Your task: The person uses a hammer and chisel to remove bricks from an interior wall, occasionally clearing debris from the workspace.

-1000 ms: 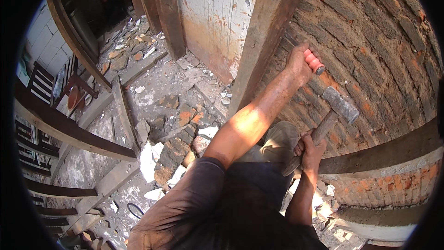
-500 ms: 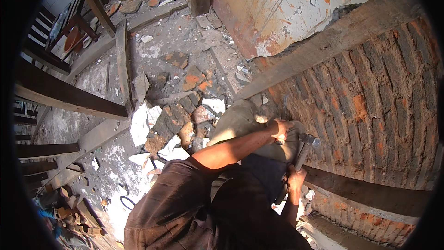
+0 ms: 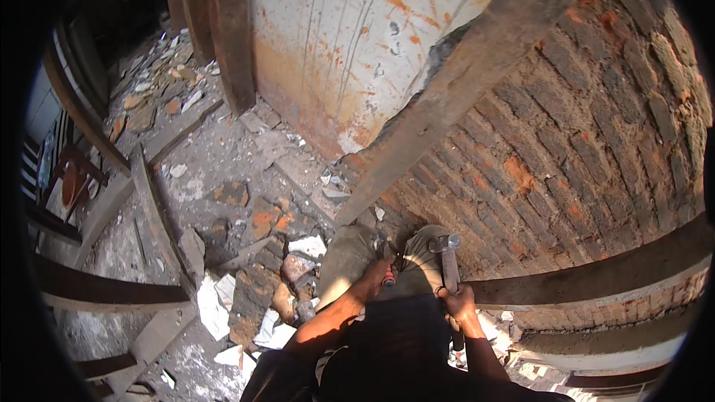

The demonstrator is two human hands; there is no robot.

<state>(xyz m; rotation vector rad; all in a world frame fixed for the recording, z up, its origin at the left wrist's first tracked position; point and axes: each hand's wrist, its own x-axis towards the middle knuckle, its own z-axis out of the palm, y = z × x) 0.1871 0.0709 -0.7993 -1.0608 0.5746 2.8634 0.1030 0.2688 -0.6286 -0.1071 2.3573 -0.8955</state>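
Closed around the red grip of a chisel [image 3: 389,277], my left hand [image 3: 372,275] is over my left thigh, and the tool's dark metal end points away from me. My right hand [image 3: 460,301] grips the wooden handle of a hammer [image 3: 451,268] near my right knee. The metal hammer head is uppermost, and the handle's lower end shows below my fist. Both tools are apart from the exposed brick wall [image 3: 521,171], which rises ahead and to the right.
A wooden beam [image 3: 477,97] leans diagonally across the brickwork beside a stained white panel [image 3: 328,45]. More timbers [image 3: 596,283] cross at the right, others [image 3: 112,290] at the left. Broken brick and plaster rubble [image 3: 257,290] covers the floor left of my knees.
My view has swung up and to the right, showing more wall. My left hand has drawn back from the wall with the chisel. The hammer now stands more upright in my right hand.
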